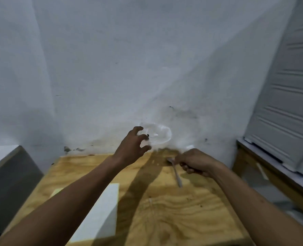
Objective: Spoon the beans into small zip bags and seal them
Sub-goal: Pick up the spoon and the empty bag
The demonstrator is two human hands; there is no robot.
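Note:
My left hand is raised at the far edge of the wooden table, its fingers curled around the left rim of a clear plastic container held up against the wall. One dark bean shows by my fingertips; the container is blurred and otherwise looks see-through. My right hand is closed on a pale spoon, with the spoon's bowl toward the wall and its handle pointing back at me, just above the table. A faint clear film shape, perhaps a bag, lies on the table nearer me.
A white flat rectangle lies on the table's left half under my left forearm. A grey cabinet stands to the left. At the right, a white ribbed appliance rests on a wooden bench. The wall is close behind the table.

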